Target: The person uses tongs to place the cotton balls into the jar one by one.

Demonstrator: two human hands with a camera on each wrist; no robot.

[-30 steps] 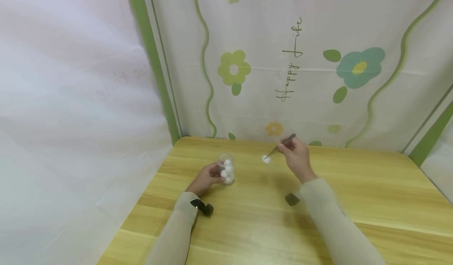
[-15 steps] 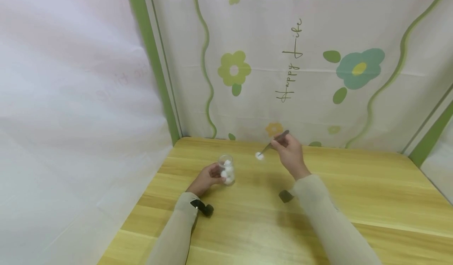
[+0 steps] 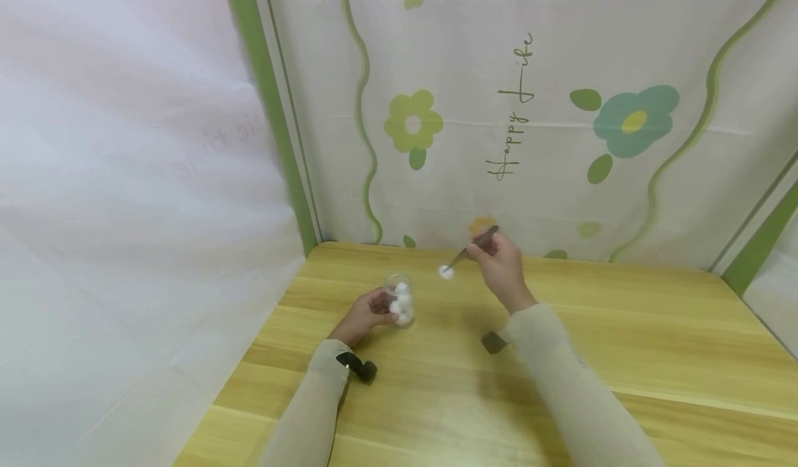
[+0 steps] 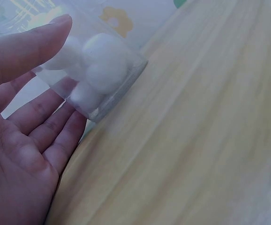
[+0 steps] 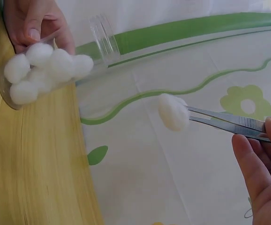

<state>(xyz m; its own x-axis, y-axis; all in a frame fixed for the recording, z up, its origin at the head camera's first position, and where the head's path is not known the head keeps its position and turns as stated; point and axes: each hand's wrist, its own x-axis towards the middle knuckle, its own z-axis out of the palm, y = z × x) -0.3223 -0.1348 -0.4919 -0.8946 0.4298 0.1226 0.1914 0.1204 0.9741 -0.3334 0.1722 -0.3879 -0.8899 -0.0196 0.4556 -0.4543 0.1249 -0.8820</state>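
Note:
My left hand [image 3: 364,316] grips a clear jar [image 3: 400,301] by its side, thumb in front and fingers behind. The jar has a threaded, uncovered mouth, and several white cotton balls [image 5: 62,65] lie inside it. In the left wrist view the jar's base [image 4: 121,89] shows close by the wooden surface; whether it touches cannot be told. My right hand [image 3: 501,271] pinches metal tweezers [image 5: 227,123] between thumb and fingers. At the tweezers' tips a single cotton ball [image 5: 174,112] is held in the air, to the right of the jar's mouth.
A wooden table [image 3: 430,398] lies under both hands. Behind it hangs a white curtain [image 3: 461,58] with flowers and green lines, close to the tweezers. Another white sheet [image 3: 137,210] borders the left side. Each wrist carries a small black camera [image 3: 368,370].
My right hand has moved left and slightly up, bringing the tweezers and their cotton ball closer to the jar. The left hand and the jar have stayed in place.

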